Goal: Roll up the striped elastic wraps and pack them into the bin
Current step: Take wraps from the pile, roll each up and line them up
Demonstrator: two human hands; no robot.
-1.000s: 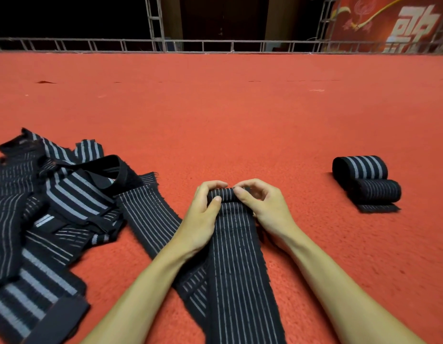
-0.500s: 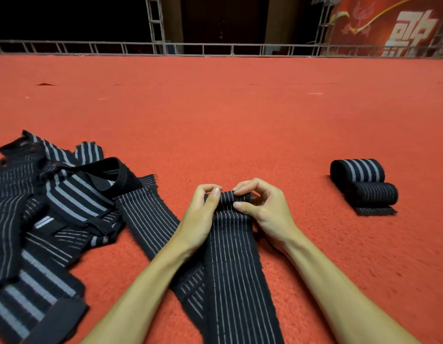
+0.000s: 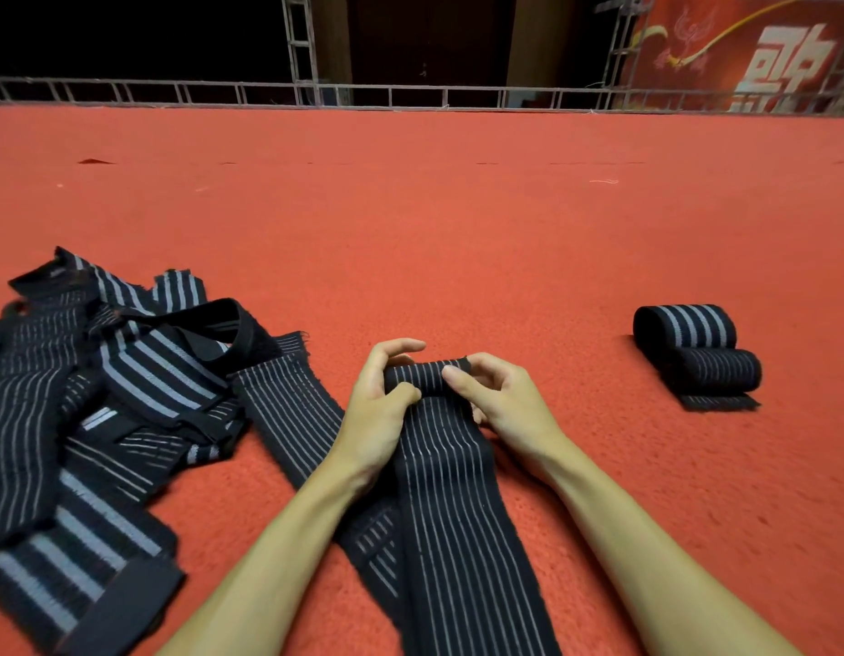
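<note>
Centrally, left hand and right hand, fingers in a pinch on striped wrap.

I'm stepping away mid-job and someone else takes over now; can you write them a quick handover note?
Hands: left hand and right hand both pinch the small roll started at the far end of the striped wrap; most of its length lies flat on the red carpet.
Done: two rolled wraps lie right, touching.
Left: finish this roll, roll the pile of loose wraps on the left, pack everything. No bin is in view.
</note>
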